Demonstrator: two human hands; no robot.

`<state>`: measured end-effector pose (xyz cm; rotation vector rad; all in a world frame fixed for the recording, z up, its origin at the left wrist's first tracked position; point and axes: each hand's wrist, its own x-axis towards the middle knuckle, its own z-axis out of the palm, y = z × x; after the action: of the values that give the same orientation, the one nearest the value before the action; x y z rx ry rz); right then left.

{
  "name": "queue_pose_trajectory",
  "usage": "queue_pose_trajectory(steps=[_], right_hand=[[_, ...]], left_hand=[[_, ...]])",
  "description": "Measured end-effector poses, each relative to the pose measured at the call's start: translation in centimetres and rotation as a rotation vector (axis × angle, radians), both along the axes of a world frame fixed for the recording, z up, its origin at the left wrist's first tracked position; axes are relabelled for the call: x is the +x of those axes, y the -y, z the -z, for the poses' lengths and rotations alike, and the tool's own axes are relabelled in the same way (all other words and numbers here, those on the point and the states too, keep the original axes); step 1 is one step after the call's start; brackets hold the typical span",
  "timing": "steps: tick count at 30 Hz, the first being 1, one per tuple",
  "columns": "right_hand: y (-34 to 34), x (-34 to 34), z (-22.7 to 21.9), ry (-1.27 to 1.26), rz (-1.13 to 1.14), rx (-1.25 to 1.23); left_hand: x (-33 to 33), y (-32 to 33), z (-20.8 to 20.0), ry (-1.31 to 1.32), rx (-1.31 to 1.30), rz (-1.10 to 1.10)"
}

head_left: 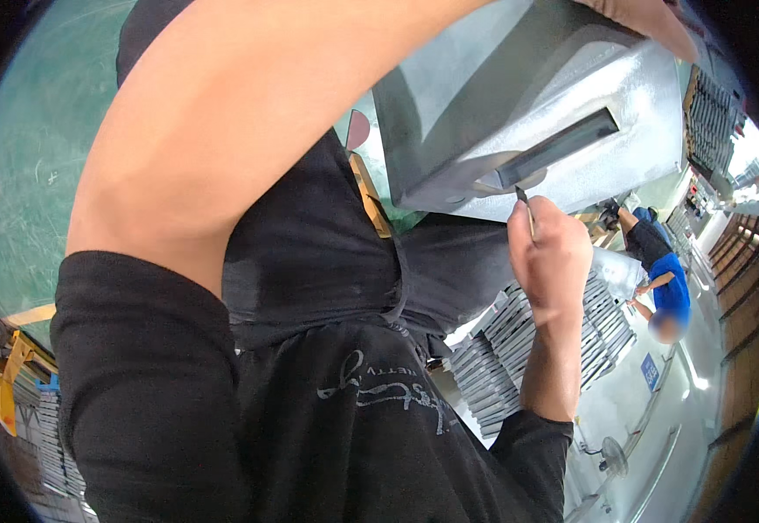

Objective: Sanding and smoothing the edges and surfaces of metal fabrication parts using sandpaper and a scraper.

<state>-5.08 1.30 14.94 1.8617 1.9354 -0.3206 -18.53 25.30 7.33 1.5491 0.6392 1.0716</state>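
A grey sheet-metal box (645,152) with a long rectangular slot (562,146) in one face stands in front of me. My right hand (552,257) is closed around a thin metal blade-like tool (525,204), whose exact kind I cannot make out. Its dark tip points up at the lower left end of the slot, near the edge. Across the upper part of the view reaches my left arm, and my left hand (645,19) lies over the far edge of the box with its fingers stretched out, partly cut off by the frame.
The box rests on a green surface (26,174). Stacks of grey metal parts (536,336) stand on the floor at the right, with more (712,118) farther off. Another person in a blue shirt (671,283) works at the right. A floor fan (610,455) is at lower right.
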Motion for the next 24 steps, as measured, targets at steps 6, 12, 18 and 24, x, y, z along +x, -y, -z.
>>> queue_pose_trajectory(steps=[6,12,18,24], right_hand=[[-0.1,-0.1,0.5,0.075,-0.16,-0.081],[-0.1,-1.1,1.2,0.136,-0.179,-0.077],[-0.3,-1.0,1.2,0.176,-0.168,-0.09],[-0.6,-1.6,0.6,0.267,-0.148,-0.103]], left_hand=[[0.1,0.0,-0.2,-0.074,0.052,-0.048],[-0.6,0.2,-0.2,-0.04,0.029,-0.019],[-0.7,0.5,-0.2,-0.027,0.036,0.011],[-0.6,0.1,-1.0,-0.048,0.046,0.006]])
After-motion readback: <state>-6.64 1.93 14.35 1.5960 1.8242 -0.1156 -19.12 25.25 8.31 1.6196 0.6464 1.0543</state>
